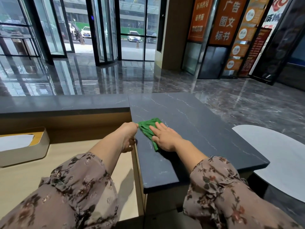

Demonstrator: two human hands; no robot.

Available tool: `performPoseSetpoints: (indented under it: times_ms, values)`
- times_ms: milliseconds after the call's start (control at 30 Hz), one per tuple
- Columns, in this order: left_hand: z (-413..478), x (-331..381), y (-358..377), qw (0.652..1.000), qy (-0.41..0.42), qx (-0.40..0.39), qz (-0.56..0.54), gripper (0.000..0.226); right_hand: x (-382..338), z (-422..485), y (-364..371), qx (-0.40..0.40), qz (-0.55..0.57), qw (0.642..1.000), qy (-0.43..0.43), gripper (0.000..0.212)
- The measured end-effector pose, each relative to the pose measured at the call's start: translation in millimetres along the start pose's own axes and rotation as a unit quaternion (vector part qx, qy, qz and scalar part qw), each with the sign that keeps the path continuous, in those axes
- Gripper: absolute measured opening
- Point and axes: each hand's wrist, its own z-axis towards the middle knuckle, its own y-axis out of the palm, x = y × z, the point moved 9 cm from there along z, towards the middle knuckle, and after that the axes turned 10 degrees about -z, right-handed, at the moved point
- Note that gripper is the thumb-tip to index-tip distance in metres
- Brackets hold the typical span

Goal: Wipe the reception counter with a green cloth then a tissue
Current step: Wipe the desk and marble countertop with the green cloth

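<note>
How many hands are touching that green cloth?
2. The left hand pinches the left corner of the cloth at the edge of the counter. The right hand lies flat on top of it.

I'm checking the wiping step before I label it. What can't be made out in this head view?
All in the head view:
1. Much of the cloth lies under the right hand, so its full shape is hidden.
2. The left hand hides its own curled fingers, so a pinch on the cloth's corner is unclear.
3. The tissue box is cut off by the left edge.
</note>
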Motion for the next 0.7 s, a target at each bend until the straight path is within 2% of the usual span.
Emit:
performPoseSetpoints:
  times_ms: [200,333,500,700]
  values:
    - [-18,-4,3,1.0,0.004,0.006,0.009,0.026,114,-29,11,-0.023,0.01,0.989,0.144,0.056]
    - [-29,-11,2,1.0,0.003,-0.007,-0.016,0.026,146,-40,17,-0.046,0.022,0.976,0.21,0.058]
    - [-35,-21,-3,0.996,-0.01,-0.012,-0.089,0.026,109,-33,12,-0.049,0.048,0.965,0.252,0.06]
    - [-44,-21,-3,0.993,0.0,-0.002,-0.121,0.03,-6,-13,1,-0.024,0.078,0.986,0.145,0.059]
